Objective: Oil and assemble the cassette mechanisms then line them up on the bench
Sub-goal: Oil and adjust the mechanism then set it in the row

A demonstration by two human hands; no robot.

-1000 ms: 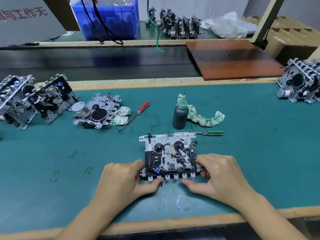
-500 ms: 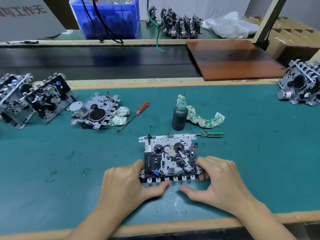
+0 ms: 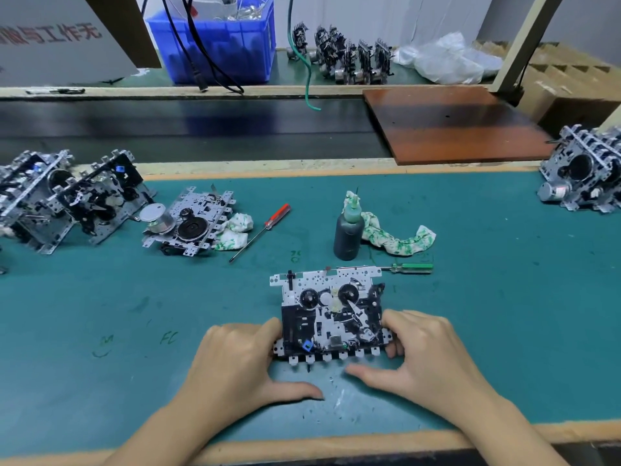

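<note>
Head view: both hands' fingers (image 3: 268, 331) grip cassette mechanism (image 3: 331, 314) near bench (image 3: 302, 442) edge.

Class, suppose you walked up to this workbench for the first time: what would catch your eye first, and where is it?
First, the cassette mechanism lying flat at the bench's near middle, the left hand and right hand gripping its sides. Just behind stands a dark oil bottle against a crumpled rag. Finished mechanisms lean in a row at far left.

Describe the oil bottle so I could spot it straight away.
Start at the green bench mat and find the cassette mechanism held between both hands. Just behind it stands the oil bottle: upright, dark-bodied, with a pale green nozzle, touching a patterned rag, the only bottle there.
</note>
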